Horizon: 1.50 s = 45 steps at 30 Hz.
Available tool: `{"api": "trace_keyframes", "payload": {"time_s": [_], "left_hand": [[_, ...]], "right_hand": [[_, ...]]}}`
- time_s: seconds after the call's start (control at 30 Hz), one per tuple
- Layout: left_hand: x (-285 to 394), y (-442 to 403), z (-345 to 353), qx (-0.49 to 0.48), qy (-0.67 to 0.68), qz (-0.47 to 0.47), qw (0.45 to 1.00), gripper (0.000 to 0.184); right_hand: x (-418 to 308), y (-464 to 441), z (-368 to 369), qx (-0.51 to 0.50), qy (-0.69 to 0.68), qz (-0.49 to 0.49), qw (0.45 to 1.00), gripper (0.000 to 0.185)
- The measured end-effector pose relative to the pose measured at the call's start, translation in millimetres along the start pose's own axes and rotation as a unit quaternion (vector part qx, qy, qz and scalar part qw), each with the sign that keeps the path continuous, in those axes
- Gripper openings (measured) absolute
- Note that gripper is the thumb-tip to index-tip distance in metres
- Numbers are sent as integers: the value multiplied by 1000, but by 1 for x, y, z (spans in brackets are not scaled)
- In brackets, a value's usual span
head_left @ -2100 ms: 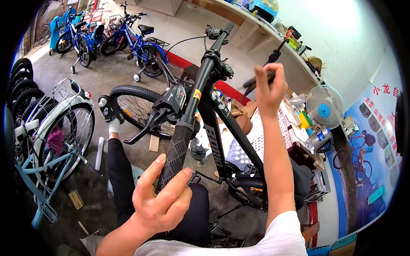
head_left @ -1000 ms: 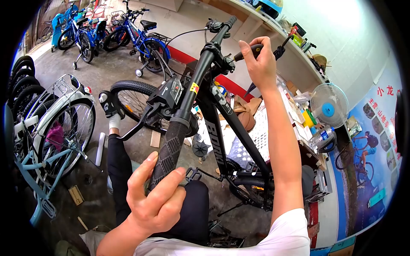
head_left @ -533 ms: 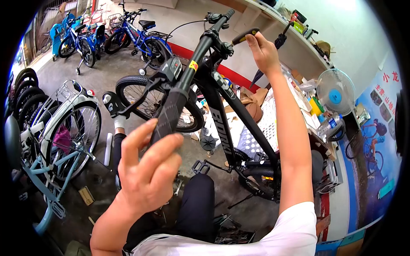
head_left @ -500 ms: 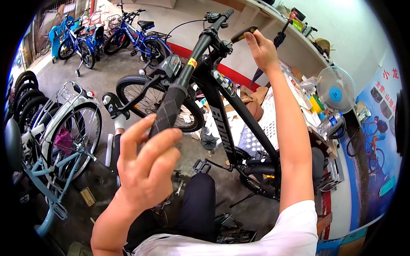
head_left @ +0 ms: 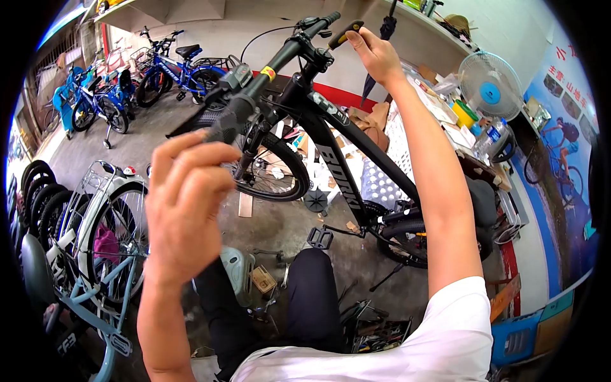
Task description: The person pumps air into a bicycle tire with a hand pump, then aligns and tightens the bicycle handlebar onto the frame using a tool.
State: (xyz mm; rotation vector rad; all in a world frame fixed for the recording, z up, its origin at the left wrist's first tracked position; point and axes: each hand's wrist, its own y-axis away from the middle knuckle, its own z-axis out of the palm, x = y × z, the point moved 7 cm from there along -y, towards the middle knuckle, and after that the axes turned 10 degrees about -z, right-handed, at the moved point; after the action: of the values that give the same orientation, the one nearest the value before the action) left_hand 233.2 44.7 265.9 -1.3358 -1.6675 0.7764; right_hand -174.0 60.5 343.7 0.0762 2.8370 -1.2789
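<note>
A black mountain bike (head_left: 334, 169) stands in front of me, its handlebar (head_left: 280, 60) running from near left to far right. My left hand (head_left: 188, 204) has its fingers curled at the near end of the black handlebar grip (head_left: 234, 121), partly hiding it. My right hand (head_left: 375, 57) is closed on a tool with a black-and-yellow handle (head_left: 347, 35). The tool points at the stem (head_left: 316, 58); whether its tip is seated in a bolt I cannot tell. The front wheel (head_left: 280, 169) shows below the bar.
A pale blue bicycle (head_left: 95, 293) and several tyres (head_left: 48, 197) stand at left. Blue children's bikes (head_left: 168, 73) are behind. Tools (head_left: 375, 331) and a grey-green stool (head_left: 237, 274) lie near my legs. A fan (head_left: 490, 89) stands right, by a cluttered table (head_left: 439, 121).
My view has shifted, bringing the stool into sight. My left hand has moved left with the grip end. The shoe beside the front wheel is no longer seen there. My right hand still holds the tool.
</note>
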Motion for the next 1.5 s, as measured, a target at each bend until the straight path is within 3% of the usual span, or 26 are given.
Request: {"api": "trace_keyframes", "payload": {"time_s": [0.07, 0.17, 0.3, 0.43, 0.67, 1.0, 1.13, 1.2, 1.27, 1.33, 1.5], "left_hand": [[-11, -11, -7, 2, 27, 12, 1000, 16], [-35, -18, -5, 14, 126, -86, 988, 12], [-1, -17, 9, 34, 50, -64, 996, 18], [44, -7, 22, -18, 29, 3, 999, 17], [36, -5, 16, 5, 50, 1, 999, 12], [48, 15, 13, 45, 84, 15, 995, 8], [41, 2, 9, 5, 147, -15, 989, 16], [31, -2, 9, 11, 313, -35, 949, 18], [32, -7, 13, -7, 318, -45, 947, 21], [29, -8, 22, -43, 408, -53, 910, 19], [23, -7, 23, 23, 443, -80, 892, 21]], "right_hand": [[-2, 7, -9, 7, 39, 5, 999, 62], [-1, 17, -19, 1, 57, 19, 998, 61], [14, 27, -30, 31, 68, 12, 997, 59], [25, 34, -41, 22, 39, 5, 999, 58], [47, 88, -77, -12, 18, 40, 999, 63], [102, 154, -104, -9, 105, 116, 988, 73], [94, 153, -102, 53, 117, 66, 990, 73], [90, 155, -102, 52, 127, 82, 987, 73], [87, 155, -102, 65, 122, 73, 988, 73], [87, 157, -102, 64, 123, 82, 987, 72], [76, 164, -102, 66, 114, 131, 983, 71]]}}
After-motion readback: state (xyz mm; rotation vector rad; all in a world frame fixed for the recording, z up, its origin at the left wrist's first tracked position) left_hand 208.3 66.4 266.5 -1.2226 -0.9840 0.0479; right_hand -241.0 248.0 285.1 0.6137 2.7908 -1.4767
